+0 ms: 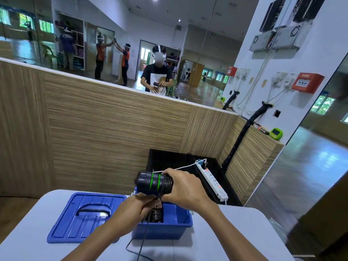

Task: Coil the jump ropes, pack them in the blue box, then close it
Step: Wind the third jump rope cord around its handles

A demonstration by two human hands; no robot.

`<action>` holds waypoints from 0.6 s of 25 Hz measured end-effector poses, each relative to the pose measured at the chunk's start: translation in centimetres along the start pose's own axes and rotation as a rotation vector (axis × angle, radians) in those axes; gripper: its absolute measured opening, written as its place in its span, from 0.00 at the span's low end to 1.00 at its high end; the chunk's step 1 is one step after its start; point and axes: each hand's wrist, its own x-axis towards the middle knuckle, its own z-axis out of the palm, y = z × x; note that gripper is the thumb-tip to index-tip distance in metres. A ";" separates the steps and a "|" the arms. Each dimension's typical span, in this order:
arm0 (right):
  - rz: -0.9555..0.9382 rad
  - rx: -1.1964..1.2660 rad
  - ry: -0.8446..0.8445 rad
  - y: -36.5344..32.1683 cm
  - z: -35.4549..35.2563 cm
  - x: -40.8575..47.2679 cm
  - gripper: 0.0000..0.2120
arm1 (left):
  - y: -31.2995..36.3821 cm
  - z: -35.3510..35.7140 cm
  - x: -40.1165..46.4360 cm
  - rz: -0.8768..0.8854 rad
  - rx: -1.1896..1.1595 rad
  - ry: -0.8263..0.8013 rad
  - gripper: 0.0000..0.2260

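Over the white table (216, 242), right hand (185, 187) grips rope handles (153, 182); left hand (135, 206) pinches the cord (144, 234).

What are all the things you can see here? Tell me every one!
Box: one, blue, open, on the table's middle.
Lid: one, blue, flat on the table, left of the box.
Held rope: one, black handles with green rings, above the box, cord partly wound.
Packed rope: one, black, coiled inside the box.
Table: one, white, under everything.
Power strip: one, white, on a black stand behind the table.
Fire alarm: one, red, on the right wall.
Left hand: pinches the loose cord.
Right hand: grips the wound handles.
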 end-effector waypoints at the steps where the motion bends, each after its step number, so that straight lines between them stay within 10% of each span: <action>1: -0.022 0.025 -0.024 -0.2 -0.2 -0.2 0.27 | -0.3 -0.1 0.2 0.053 0.004 0.033 0.22; 8: -0.180 0.205 -0.121 -1.7 -2.5 -1.7 0.32 | -1.9 -4.3 1.9 0.289 -0.019 0.108 0.17; 15: -0.285 0.033 0.029 -3.2 -5.2 -2.1 0.32 | 2.4 -11.4 7.5 0.926 0.759 0.160 0.14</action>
